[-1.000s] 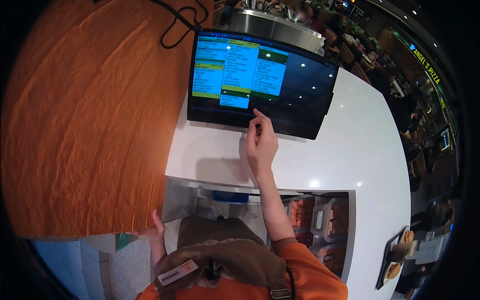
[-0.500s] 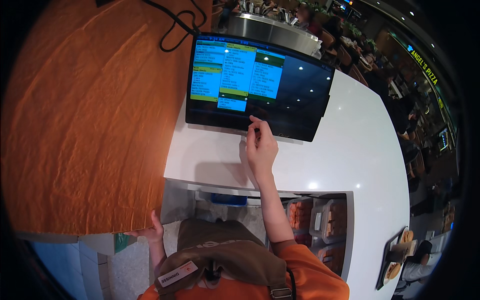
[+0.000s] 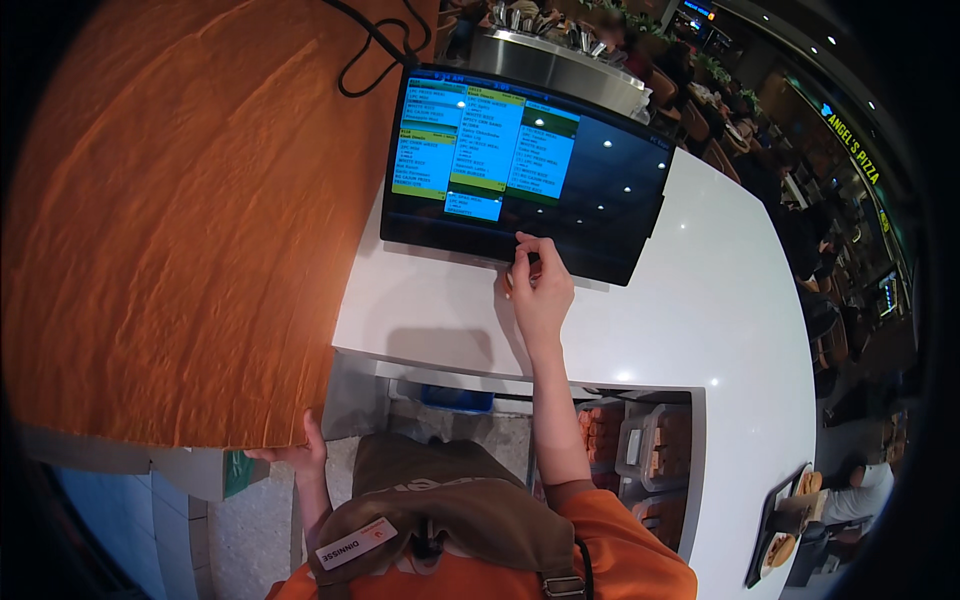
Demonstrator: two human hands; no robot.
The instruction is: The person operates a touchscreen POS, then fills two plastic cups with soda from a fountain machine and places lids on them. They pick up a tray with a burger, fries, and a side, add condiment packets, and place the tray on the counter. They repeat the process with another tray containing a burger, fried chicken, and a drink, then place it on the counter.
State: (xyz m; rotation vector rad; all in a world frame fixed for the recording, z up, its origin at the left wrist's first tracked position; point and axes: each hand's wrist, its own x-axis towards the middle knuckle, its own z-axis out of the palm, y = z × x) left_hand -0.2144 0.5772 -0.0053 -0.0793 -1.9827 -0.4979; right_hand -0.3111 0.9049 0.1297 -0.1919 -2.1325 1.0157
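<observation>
A black touchscreen monitor (image 3: pixel 600 215) stands tilted on the white counter, with blue, yellow and green order panels lit on its left part. At its lower edge hovers my right hand (image 3: pixel 545 295), index finger pointing toward the glass and the other fingers loosely bent. I cannot tell whether the fingertip touches the screen. Nothing shows in that hand. My left hand (image 3: pixel 305 455) is low on the left, against the near edge of the brown textured panel (image 3: pixel 180 250). Its thumb stands up and its fingers reach out along the edge, with nothing visible in them.
The white counter (image 3: pixel 740 300) curves around on the right. Beneath it, an opening holds clear plastic containers (image 3: pixel 655 445) of packed items. A tray (image 3: pixel 765 535) with burgers is at the far right. A black cable (image 3: pixel 365 65) runs behind the monitor, near a steel cutlery holder (image 3: pixel 560 60).
The view has shifted slightly, so the monitor sits a little further right. My right hand stays near the screen's lower edge, and my left hand remains by the panel edge.
</observation>
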